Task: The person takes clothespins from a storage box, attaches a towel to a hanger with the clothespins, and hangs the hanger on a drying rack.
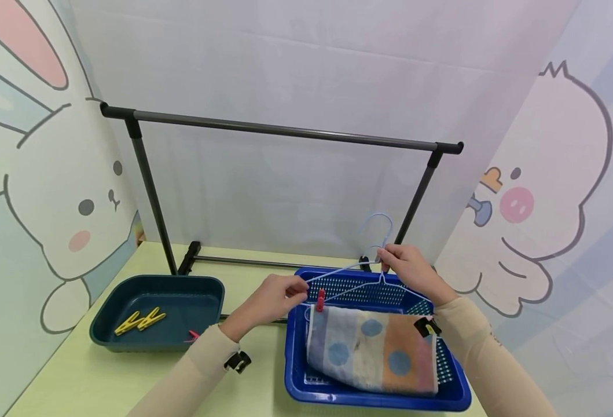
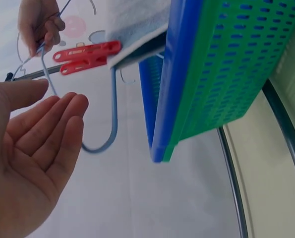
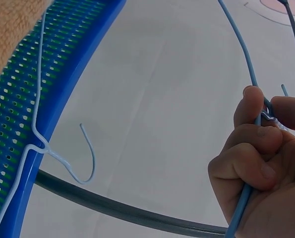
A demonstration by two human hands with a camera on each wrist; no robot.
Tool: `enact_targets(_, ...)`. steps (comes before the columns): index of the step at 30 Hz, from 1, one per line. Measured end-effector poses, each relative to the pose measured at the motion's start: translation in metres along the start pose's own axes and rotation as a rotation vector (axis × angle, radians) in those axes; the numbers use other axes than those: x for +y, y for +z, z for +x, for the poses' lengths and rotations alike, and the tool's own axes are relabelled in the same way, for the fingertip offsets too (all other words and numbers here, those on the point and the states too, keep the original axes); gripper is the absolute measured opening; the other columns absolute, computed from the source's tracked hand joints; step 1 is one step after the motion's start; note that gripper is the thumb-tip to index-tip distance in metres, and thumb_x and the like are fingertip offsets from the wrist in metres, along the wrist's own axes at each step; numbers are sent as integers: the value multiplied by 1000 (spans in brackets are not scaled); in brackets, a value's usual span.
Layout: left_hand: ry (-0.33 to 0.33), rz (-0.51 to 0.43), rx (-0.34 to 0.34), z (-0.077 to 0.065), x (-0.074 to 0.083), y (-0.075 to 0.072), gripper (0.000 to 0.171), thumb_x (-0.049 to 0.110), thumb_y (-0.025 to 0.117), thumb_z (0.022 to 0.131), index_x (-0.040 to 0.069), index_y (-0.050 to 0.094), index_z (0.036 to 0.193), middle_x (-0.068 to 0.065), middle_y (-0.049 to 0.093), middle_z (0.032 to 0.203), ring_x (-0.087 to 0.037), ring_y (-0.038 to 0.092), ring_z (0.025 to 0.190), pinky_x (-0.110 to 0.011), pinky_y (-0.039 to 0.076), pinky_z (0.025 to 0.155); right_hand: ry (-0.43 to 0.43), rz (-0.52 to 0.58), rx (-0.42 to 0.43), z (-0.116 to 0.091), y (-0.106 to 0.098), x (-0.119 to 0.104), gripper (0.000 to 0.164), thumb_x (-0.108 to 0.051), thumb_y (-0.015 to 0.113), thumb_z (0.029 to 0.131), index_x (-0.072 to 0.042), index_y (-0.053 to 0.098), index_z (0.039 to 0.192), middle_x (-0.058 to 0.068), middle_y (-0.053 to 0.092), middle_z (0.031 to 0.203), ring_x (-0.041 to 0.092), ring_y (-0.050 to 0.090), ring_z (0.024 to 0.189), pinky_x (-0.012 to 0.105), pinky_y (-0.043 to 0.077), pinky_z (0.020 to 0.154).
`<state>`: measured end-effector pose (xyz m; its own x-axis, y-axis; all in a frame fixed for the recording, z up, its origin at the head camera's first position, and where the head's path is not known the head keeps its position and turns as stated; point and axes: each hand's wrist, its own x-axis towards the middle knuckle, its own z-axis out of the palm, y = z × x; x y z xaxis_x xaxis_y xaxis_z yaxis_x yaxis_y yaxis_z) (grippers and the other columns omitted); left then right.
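Observation:
My right hand (image 1: 407,267) pinches a light blue wire hanger (image 1: 340,270) just below its hook, fingers curled round the wire in the right wrist view. A towel (image 1: 358,347) with coloured stripes and blue dots hangs over the hanger's lower bar, above the blue basket (image 1: 379,401). Near the towel's left corner a red clothespin (image 1: 320,301) grips it on the bar. My left hand (image 1: 272,295) is beside the hanger's left end; in the left wrist view its fingers (image 2: 63,129) are extended, thumb apart, holding nothing. A second hanger (image 3: 38,99) leans at the basket's rim.
A dark green tray (image 1: 157,346) at the left holds yellow clothespins (image 1: 151,318) and a pinkish-red clothespin (image 1: 193,335), partly hidden by my left sleeve. A dark metal rack (image 1: 285,132) stands behind tray and basket on the pale green table (image 1: 66,382), before a white curtain.

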<state>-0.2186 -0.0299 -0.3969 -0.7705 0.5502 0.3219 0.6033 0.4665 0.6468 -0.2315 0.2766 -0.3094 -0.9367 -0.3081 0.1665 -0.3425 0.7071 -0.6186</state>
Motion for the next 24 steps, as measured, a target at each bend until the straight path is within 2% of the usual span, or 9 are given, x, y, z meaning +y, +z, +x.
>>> enact_targets(3,-17,-8,6,-4,-4,-8,14,25,53,88,19,62,97,11,61,87,0,55,76,-21,46,69,6,6,0,0,0,0,37,-42,40,91,-13,57,75,8,54,71,21,47,65,33,37,60)
enact_targets(6,-33,-6,11,-8,-8,-15,17,26,52,89,16,63,96,8,62,85,0,55,74,-22,46,67,0,5,-1,-1,1,-1,37,-42,40,91,-13,56,75,5,53,70,21,47,64,33,37,59)
enact_targets(10,-48,16,32,-12,-13,-21,17,26,53,89,14,64,94,11,60,80,-1,54,71,-22,46,64,-5,6,-8,-1,2,-2,36,-40,40,92,-12,56,75,4,52,69,22,46,62,32,36,56)
enact_targets(14,-62,41,65,-15,-18,-26,11,25,54,88,20,64,90,17,57,76,0,53,69,-22,45,63,-1,5,-14,-2,3,-2,36,-40,40,92,-12,56,76,4,51,68,21,44,61,31,36,55)
enact_targets(17,-78,48,83,-17,-23,-30,9,25,55,88,23,63,89,17,56,76,1,53,69,-22,45,63,-6,2,-15,-7,1,-16,33,-32,39,94,-10,55,75,4,50,68,21,43,60,31,35,55)
enact_targets(20,-104,57,91,-20,-28,-34,8,26,54,88,24,62,88,17,56,75,0,52,67,-22,44,63,-5,3,-15,-7,1,-17,31,-29,39,95,-10,55,76,4,50,68,21,43,60,31,34,56)
enact_targets(24,-114,83,106,-24,-36,-41,8,25,54,88,23,62,89,16,56,75,-2,51,67,-24,44,62,1,6,-13,-3,3,-3,34,-36,39,93,-12,55,77,3,51,69,21,44,63,32,35,57)
